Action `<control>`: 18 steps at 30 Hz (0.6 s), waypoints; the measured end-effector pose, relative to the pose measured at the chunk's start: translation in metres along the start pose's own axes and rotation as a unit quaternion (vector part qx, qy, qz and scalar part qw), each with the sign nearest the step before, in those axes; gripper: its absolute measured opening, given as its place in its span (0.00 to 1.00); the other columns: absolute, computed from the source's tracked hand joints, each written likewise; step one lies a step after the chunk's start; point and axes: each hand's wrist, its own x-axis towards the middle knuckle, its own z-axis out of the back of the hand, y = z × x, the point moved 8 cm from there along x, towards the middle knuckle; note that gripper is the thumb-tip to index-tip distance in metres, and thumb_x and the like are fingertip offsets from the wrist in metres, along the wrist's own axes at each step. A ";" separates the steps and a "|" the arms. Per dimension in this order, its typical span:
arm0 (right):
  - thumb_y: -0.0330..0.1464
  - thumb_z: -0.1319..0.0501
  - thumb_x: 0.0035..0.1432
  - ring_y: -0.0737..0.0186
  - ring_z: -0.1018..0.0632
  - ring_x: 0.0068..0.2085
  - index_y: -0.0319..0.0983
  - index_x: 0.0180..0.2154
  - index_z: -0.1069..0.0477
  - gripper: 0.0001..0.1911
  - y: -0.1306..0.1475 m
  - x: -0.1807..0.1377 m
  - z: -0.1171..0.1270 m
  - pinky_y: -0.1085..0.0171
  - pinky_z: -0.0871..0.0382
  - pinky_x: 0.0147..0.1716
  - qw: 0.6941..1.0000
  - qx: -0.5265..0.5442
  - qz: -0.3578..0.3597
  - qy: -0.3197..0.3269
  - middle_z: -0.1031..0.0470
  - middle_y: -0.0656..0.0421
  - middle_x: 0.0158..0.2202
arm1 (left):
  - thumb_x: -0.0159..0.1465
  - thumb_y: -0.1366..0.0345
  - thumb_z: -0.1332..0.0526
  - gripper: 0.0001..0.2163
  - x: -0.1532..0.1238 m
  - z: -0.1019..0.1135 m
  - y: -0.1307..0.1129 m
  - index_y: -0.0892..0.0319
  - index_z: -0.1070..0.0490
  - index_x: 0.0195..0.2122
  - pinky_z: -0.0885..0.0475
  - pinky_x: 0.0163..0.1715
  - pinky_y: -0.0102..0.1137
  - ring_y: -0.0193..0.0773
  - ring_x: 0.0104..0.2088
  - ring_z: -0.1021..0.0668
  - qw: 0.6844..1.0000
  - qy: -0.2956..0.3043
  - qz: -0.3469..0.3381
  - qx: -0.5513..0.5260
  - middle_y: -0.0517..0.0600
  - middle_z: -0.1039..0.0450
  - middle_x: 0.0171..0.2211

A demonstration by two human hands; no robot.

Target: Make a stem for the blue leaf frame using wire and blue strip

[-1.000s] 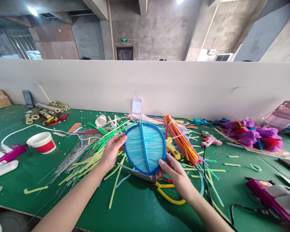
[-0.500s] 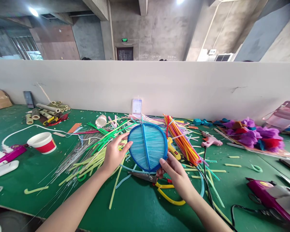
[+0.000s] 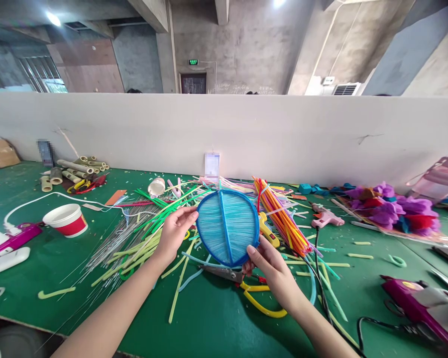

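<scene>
A round, leaf-shaped blue pipe-cleaner piece (image 3: 212, 226) is held up in front of me, with a darker blue rim and a rib down its middle. My left hand (image 3: 174, 231) pinches its upper left rim between thumb and fingers. At the lower right edge, my right hand (image 3: 269, 261) grips the rim, thumb in front and the other fingers partly hidden behind. Beneath the piece lie scissors (image 3: 263, 301) with yellow handles, their blades pointing left. A yellow tool (image 3: 269, 231), partly hidden, rests just right of the piece.
Loose green and yellow pipe cleaners (image 3: 145, 248) and thin wires lie left; an orange-purple bundle (image 3: 283, 219) is right. Around them are a paper cup (image 3: 66, 221), a pink glue gun (image 3: 326, 216), bamboo pieces (image 3: 80, 169), purple flowers (image 3: 390, 206) and power strips (image 3: 421, 308) with cords.
My left hand has shifted slightly left along the rim, its thumb drawing back from the front of the piece to a pinch at the edge. The right hand has barely moved.
</scene>
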 end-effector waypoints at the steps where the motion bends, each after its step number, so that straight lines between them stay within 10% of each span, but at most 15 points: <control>1: 0.51 0.38 0.60 0.61 0.25 0.27 0.42 0.36 0.36 0.19 0.000 0.000 0.000 0.62 0.30 0.31 1.000 -0.001 -0.001 0.000 0.27 0.63 0.24 | 0.56 0.52 0.29 0.17 0.000 0.000 0.000 0.59 0.20 0.40 0.27 0.33 0.31 0.43 0.37 0.21 1.000 -0.001 0.005 -0.006 0.52 0.20 0.36; 18: 0.49 0.37 0.62 0.63 0.26 0.27 0.40 0.35 0.33 0.18 0.002 -0.001 -0.008 0.64 0.32 0.31 0.999 0.011 -0.007 0.042 0.27 0.63 0.23 | 0.52 0.49 0.27 0.18 0.003 0.001 -0.006 0.59 0.21 0.35 0.30 0.32 0.29 0.36 0.30 0.24 0.990 0.060 0.067 -0.108 0.48 0.23 0.29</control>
